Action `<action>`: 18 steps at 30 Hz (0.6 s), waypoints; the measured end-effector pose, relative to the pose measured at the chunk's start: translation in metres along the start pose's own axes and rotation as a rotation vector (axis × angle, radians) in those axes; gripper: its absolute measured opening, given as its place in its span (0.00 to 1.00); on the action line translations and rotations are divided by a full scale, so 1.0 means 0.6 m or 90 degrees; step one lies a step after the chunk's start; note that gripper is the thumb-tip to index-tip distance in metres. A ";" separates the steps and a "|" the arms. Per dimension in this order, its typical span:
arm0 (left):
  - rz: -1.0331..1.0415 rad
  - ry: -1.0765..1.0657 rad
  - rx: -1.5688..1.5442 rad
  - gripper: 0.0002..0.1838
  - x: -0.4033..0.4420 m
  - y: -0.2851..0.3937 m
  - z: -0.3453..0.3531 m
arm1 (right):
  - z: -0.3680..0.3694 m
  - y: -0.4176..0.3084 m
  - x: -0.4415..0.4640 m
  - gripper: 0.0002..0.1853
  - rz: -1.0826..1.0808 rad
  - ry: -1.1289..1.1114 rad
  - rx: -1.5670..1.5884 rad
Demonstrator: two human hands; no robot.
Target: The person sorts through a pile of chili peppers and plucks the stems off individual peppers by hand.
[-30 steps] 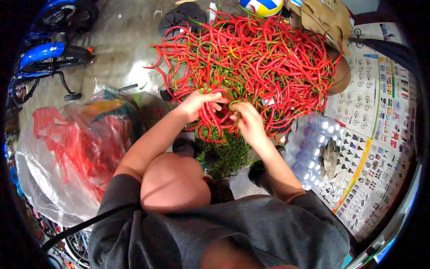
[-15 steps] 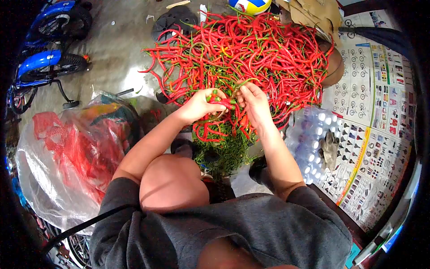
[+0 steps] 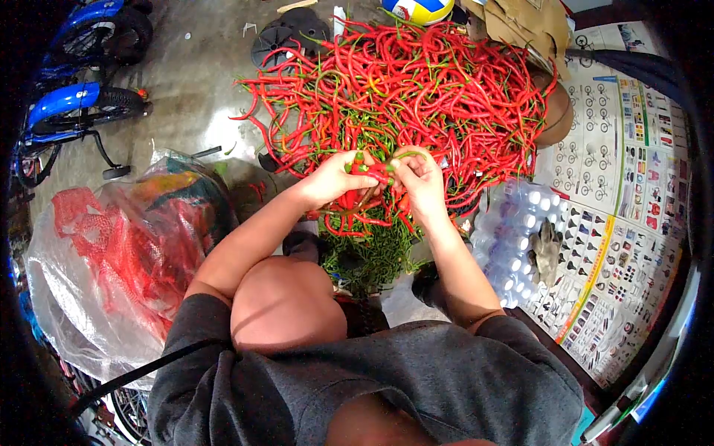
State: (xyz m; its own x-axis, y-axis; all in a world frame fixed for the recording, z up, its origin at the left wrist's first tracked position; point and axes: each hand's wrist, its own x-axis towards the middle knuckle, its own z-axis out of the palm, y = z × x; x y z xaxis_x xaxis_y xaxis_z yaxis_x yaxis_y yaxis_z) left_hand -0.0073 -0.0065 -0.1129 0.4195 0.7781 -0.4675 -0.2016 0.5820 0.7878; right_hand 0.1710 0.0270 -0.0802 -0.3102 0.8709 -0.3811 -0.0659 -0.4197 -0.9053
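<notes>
Currently, chilies (image 3: 380,172) are clamped in the left hand (image 3: 333,182); a stem (image 3: 391,169) is pinched by the right hand (image 3: 422,186). If the left grip were slackened, chilies could be spilled onto the stalks (image 3: 381,251) below.

Nothing legible — poster (image 3: 611,197) print too small.

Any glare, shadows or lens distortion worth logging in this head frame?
Head view: wide-angle bending, corners black; head view: glare on the floor, sheen on the plastic bag, a shadow stripe across the knee.
</notes>
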 end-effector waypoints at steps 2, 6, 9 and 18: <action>0.012 -0.025 -0.100 0.11 -0.007 0.007 0.013 | -0.002 0.001 0.002 0.05 0.019 0.013 0.000; 0.010 -0.086 0.006 0.13 -0.008 -0.001 0.012 | -0.025 0.021 -0.002 0.05 0.085 -0.001 0.026; 0.036 -0.175 0.262 0.18 -0.008 0.003 0.005 | -0.050 0.019 -0.010 0.10 0.248 -0.144 0.142; 0.045 0.100 -0.141 0.09 -0.007 -0.002 -0.019 | -0.075 0.076 0.105 0.16 0.196 -0.052 -0.281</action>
State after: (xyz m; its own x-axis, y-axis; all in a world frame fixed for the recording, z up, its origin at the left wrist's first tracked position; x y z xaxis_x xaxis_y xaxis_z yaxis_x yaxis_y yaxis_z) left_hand -0.0187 -0.0079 -0.1166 0.2585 0.8355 -0.4850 -0.4205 0.5493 0.7221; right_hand 0.1909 0.0742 -0.1537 -0.3266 0.6944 -0.6412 0.4390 -0.4893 -0.7536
